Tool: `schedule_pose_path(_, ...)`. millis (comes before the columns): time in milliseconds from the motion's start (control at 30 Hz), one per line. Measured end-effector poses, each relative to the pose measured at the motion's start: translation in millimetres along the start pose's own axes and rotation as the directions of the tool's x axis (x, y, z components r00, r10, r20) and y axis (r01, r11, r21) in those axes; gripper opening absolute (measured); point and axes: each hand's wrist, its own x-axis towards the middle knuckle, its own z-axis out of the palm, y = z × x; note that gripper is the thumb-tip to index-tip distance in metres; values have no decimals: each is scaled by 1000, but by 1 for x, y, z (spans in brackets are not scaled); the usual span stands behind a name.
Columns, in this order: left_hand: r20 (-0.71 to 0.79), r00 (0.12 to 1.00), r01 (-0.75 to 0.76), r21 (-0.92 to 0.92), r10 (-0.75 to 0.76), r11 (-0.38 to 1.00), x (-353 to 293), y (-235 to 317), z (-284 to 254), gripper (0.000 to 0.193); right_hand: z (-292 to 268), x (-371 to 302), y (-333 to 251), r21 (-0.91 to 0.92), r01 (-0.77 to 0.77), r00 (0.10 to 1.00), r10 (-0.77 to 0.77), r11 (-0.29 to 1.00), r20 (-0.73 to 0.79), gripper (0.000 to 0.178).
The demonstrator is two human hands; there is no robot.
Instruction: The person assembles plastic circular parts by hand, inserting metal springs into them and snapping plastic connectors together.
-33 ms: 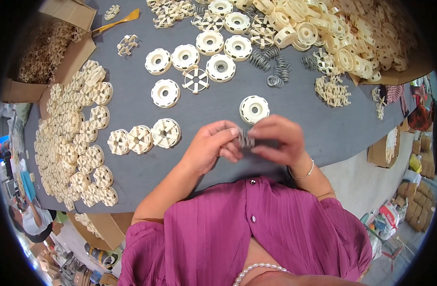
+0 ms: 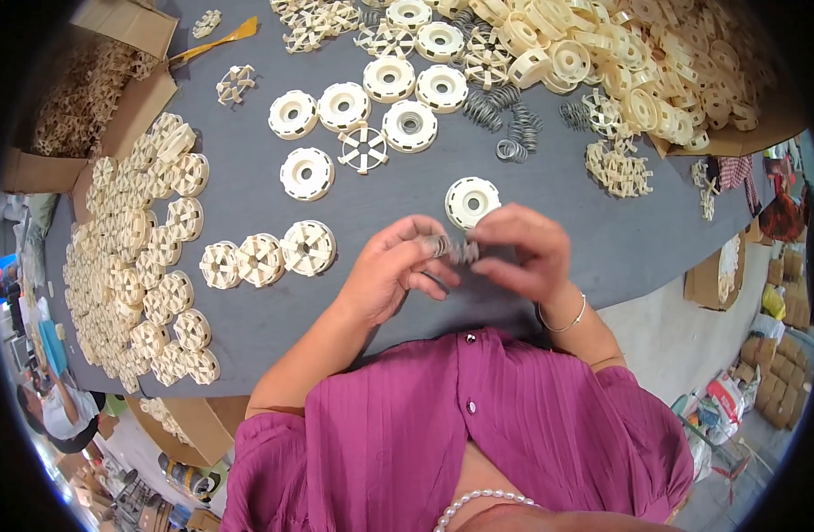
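Just in front of my chest, both hands hold grey metal coil springs. Between the thumb and fingers of my left hand (image 2: 396, 270) sits one coil (image 2: 437, 246). My right hand (image 2: 524, 253), slightly blurred, pinches another coil (image 2: 464, 253) right beside it. The two coils touch or tangle; whether they are separate springs I cannot tell. Just beyond my fingers a round cream plastic housing (image 2: 473, 221) with a centre hole lies on the dark table (image 2: 380, 199). More loose coil springs (image 2: 511, 149) lie farther off, to the right of several similar housings (image 2: 306, 188).
Rows of assembled cream discs (image 2: 145, 266) cover the left side, with three more discs (image 2: 261, 260) nearer me. A heap of cream rings (image 2: 571, 62) spills from a carton at the far right. Spoked cream pieces (image 2: 620, 168) are stacked below it. An open carton (image 2: 87, 102) stands far left.
The coil bunch between my hands has spread out sideways, so a coil now shows at my left fingertips. My left fingers have opened slightly and my right hand has shifted a little.
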Motion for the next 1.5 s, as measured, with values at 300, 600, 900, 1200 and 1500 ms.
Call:
schedule_pose_path(300, 18, 904, -397, 407, 428, 822, 1, -21, 2, 31, 1, -6, 3, 165, -290, 952, 301, 943, -45, 40)
schedule_pose_path(600, -55, 969, -232, 133, 241, 963, 1, -22, 0, 32, -1, -2, -1, -22, -8, 1000, 7, 1000, -31, 38)
schedule_pose_path(900, 78, 797, -526, 579, 600, 623, -4, -18, 12, 34, 0, -7, 7, 219, -232, 963, 255, 948, -84, 35)
schedule_pose_path(1200, 187, 678, -491, 835, 711, 249, -2, -14, 10, 31, 9, -19, 13, 579, -434, 874, 479, 690, 85, 26)
schedule_pose_path(1500, 110, 712, -555, 694, 694, 459, -7, -22, -2, 31, 22, -20, 15, 702, -297, 932, 357, 647, 65, 26)
